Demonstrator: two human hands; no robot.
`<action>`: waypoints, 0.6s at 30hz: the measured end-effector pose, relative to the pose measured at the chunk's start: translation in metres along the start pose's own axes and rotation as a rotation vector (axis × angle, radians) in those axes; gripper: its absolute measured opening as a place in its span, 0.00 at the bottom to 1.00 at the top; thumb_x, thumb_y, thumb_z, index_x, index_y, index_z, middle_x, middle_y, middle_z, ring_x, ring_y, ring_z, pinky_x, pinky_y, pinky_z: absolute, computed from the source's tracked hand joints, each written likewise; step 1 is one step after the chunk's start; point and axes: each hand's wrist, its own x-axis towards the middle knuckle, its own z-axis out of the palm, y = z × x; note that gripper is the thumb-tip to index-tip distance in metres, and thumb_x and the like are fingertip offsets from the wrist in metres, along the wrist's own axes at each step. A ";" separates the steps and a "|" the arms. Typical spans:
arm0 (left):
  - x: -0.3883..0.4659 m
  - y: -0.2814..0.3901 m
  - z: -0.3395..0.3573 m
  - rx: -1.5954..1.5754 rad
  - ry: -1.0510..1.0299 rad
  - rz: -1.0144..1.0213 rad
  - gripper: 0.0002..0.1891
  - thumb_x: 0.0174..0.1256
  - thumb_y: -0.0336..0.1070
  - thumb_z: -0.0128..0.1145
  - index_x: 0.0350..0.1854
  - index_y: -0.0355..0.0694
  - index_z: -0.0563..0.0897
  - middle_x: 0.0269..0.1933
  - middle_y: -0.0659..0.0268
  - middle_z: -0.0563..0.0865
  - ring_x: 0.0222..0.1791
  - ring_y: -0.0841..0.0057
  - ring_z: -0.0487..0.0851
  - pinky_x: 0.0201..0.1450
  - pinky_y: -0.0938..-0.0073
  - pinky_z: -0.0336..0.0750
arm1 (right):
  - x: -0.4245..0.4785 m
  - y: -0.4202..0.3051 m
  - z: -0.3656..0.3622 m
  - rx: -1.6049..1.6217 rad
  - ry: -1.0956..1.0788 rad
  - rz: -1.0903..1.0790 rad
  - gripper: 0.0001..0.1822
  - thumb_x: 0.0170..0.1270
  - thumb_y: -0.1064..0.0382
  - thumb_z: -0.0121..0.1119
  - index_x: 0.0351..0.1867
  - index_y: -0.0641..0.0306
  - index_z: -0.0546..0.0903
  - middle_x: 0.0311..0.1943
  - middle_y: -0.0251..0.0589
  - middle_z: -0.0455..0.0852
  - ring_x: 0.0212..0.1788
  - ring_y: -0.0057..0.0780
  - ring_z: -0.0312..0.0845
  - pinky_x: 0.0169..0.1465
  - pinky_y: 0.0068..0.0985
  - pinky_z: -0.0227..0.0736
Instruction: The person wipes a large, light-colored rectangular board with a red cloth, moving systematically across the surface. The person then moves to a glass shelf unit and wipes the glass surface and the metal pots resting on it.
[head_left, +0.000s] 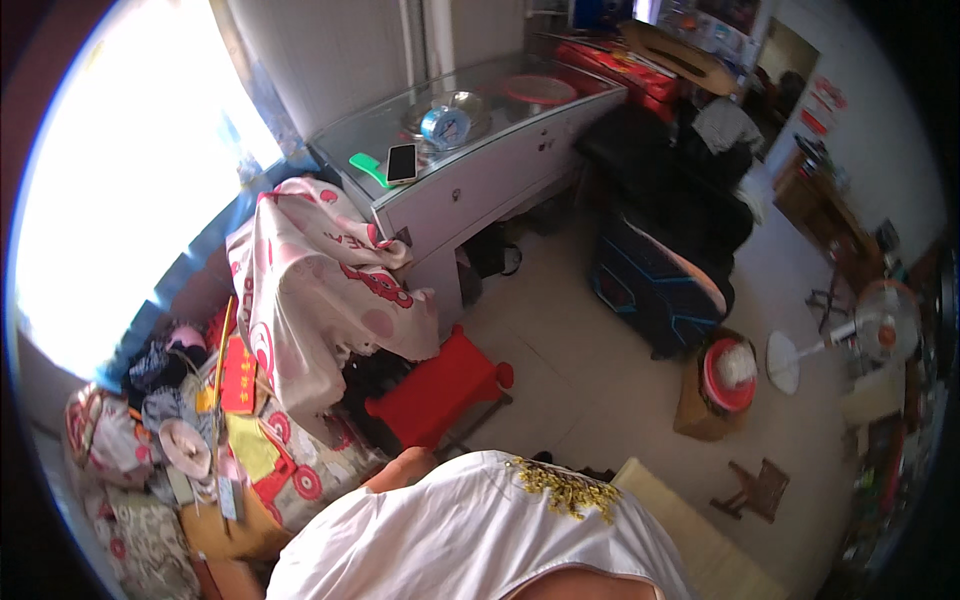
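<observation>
Both my hands are out of view. A bare part of my arm (401, 471) shows beside my white shirt (420, 525), which bears yellow flower decoration. Just ahead of it is a red-covered stool or bench (442, 386). A pale cloth with pink and red print (300, 300) drapes over something hidden. Behind that stands a glass-topped cabinet (480, 180). On its top lie a green comb (367, 168) and a phone (402, 163) with a dark screen, near a round blue clock (445, 127).
Clothes and a straw-coloured hat (184, 448) are heaped at left below a bright window (120, 187). A black chair with blue lines (652, 285) stands on the tiled floor (540, 360). Rightward are a cardboard box (701, 416) under a red basin (729, 401), a fan (886, 322) and a small wooden stool (757, 487).
</observation>
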 end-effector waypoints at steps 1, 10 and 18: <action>0.013 0.026 -0.009 0.008 -0.079 0.117 0.19 0.68 0.49 0.51 0.43 0.41 0.88 0.48 0.53 0.88 0.51 0.56 0.85 0.52 0.59 0.79 | 0.019 -0.013 -0.018 -0.022 -0.001 -0.022 0.17 0.66 0.58 0.57 0.51 0.66 0.76 0.41 0.51 0.82 0.45 0.49 0.79 0.50 0.39 0.74; 0.018 0.176 -0.250 -0.575 0.385 -0.189 0.21 0.72 0.52 0.49 0.43 0.37 0.85 0.43 0.46 0.86 0.47 0.47 0.83 0.48 0.55 0.76 | 0.159 -0.155 -0.112 -0.190 -0.107 -0.572 0.17 0.67 0.57 0.56 0.50 0.66 0.76 0.40 0.48 0.82 0.43 0.44 0.79 0.49 0.37 0.74; 0.082 0.149 -0.476 -0.398 1.495 -0.170 0.18 0.63 0.35 0.63 0.54 0.35 0.80 0.59 0.49 0.79 0.58 0.51 0.78 0.62 0.59 0.73 | 0.202 -0.351 -0.106 0.060 -0.416 -0.445 0.19 0.75 0.51 0.50 0.52 0.65 0.76 0.44 0.42 0.83 0.46 0.30 0.77 0.50 0.33 0.72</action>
